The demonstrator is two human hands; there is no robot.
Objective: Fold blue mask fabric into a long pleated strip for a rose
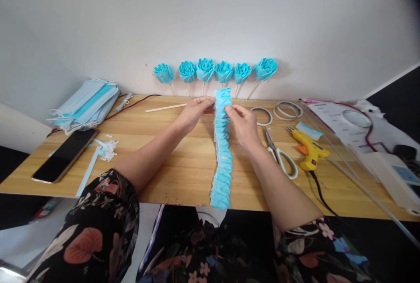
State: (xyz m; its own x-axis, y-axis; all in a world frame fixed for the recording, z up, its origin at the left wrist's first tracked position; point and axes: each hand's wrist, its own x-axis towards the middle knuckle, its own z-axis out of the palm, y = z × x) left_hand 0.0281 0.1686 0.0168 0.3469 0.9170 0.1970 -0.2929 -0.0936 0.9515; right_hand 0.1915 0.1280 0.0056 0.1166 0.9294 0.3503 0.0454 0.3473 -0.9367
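Observation:
A long pleated strip of light-blue material (223, 156) runs from mid-table toward me, its near end reaching the table's front edge. My left hand (200, 110) pinches the strip's left edge near its far end. On the opposite edge, slightly lower, my right hand (243, 121) grips it between thumb and fingers. A thin wooden stick (164, 108) lies on the table just left of my left hand. Behind the strip, several blue flowers on sticks (205, 70) lean against the wall.
On the left are a stack of blue face masks (85, 103), a phone (65, 156) and white scraps (108, 149). To the right lie tape rolls (288, 110), scissors (278, 154) and a yellow glue gun (308, 147) with its cord. A white power strip (393, 178) sits far right.

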